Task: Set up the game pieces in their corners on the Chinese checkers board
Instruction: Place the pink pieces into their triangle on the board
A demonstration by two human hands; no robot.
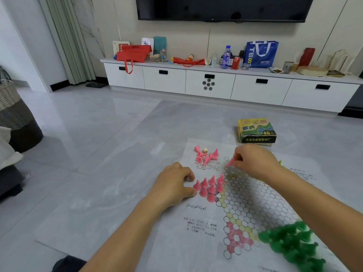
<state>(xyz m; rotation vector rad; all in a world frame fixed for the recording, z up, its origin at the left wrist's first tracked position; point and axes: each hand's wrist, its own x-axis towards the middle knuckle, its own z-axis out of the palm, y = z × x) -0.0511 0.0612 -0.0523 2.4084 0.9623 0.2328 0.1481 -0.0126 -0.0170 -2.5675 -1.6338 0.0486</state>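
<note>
A paper Chinese checkers board lies on the floor. Several pink cone pieces stand upright in its left corner. My left hand rests beside them, fingers curled at the leftmost cone; whether it grips one is unclear. My right hand pinches a single pink piece, tilted, over the board's far-left corner. A loose heap of pink pieces with a small pale die lies on the sheet beyond. Several green pieces stand clustered at the near right.
The yellow-green game box sits on the floor past the board. A white TV cabinet with bags and bottles runs along the far wall. A wicker basket and dark furniture stand at the left.
</note>
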